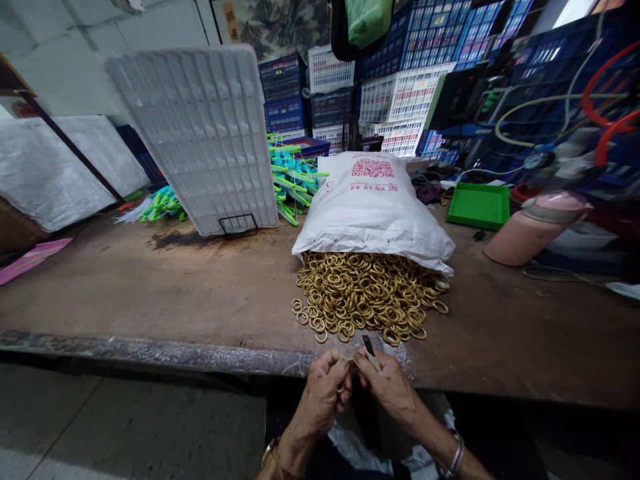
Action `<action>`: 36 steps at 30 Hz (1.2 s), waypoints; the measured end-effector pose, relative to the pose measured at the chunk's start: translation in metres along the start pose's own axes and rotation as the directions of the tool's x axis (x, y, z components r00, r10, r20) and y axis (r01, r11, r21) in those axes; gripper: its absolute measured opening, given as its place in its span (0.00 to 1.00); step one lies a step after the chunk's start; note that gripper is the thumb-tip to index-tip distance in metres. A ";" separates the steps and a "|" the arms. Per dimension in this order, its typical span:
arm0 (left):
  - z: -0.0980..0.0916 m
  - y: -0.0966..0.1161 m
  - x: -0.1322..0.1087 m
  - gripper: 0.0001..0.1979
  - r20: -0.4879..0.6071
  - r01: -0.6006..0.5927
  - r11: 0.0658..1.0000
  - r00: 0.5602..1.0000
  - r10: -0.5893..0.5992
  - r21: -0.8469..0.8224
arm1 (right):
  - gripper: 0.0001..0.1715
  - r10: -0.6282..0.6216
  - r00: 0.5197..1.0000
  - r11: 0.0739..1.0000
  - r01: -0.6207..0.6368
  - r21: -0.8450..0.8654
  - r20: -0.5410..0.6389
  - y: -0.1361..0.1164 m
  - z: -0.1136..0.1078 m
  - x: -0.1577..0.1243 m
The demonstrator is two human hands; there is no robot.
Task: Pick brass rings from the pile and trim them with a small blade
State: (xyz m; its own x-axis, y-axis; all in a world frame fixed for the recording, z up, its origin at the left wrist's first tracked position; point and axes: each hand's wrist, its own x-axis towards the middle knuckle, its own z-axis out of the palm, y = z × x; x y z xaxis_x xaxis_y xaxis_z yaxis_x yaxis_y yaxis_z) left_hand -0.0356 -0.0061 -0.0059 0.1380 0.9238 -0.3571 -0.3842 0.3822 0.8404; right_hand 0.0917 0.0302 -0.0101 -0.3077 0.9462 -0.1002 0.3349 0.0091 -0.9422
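Note:
My left hand (323, 390) is closed at the table's front edge, pinching a gold-coloured ring (341, 389) that is mostly hidden by the fingers. Close beside it, my right hand (395, 390) is closed around a small knife (371, 355) with a dark blade and a pale handle, the blade pointing up and away. The fingertips of both hands nearly meet at the ring. Just beyond them lies a heap of gold-coloured rings (365, 290), spilling from the mouth of a white woven sack (370, 207) with red print.
A ribbed white plastic tray (195, 133) leans upright on a wire stand (237, 225). Bright green and blue plastic pieces (293, 177) lie behind it. To the right are a green tray (479, 205) and a pink bottle (535, 230). Stacked crates (395, 93) line the back.

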 end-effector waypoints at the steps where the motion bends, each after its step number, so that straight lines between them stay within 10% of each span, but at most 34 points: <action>1: 0.000 0.000 0.000 0.17 -0.007 -0.005 1.000 1.000 0.005 0.022 | 0.20 -0.005 1.000 1.000 0.005 -0.012 -0.016 0.000 0.000 0.000; 13: 0.004 0.005 -0.001 0.18 -0.088 -0.087 0.971 0.990 0.109 0.222 | 0.18 -0.076 0.997 0.989 0.074 -0.131 -0.013 0.003 0.002 0.001; 26: -0.002 -0.006 -0.002 0.18 -0.108 -0.009 0.997 0.994 0.001 -0.079 | 0.09 -0.428 0.893 0.781 0.442 -0.441 0.137 -0.002 0.003 -0.005; 36: -0.002 -0.004 -0.004 0.18 -0.058 -0.049 0.988 0.997 0.041 -0.150 | 0.10 -0.478 0.867 0.732 0.482 -0.482 0.140 0.002 0.006 -0.003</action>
State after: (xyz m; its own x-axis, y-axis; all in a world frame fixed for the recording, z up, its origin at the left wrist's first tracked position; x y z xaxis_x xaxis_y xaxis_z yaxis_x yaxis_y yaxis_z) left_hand -0.0363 -0.0113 -0.0087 0.0690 0.9358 -0.3456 -0.5226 0.3290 0.7865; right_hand 0.0879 0.0250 -0.0139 -0.5518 0.7706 0.3188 0.5264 0.6184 -0.5836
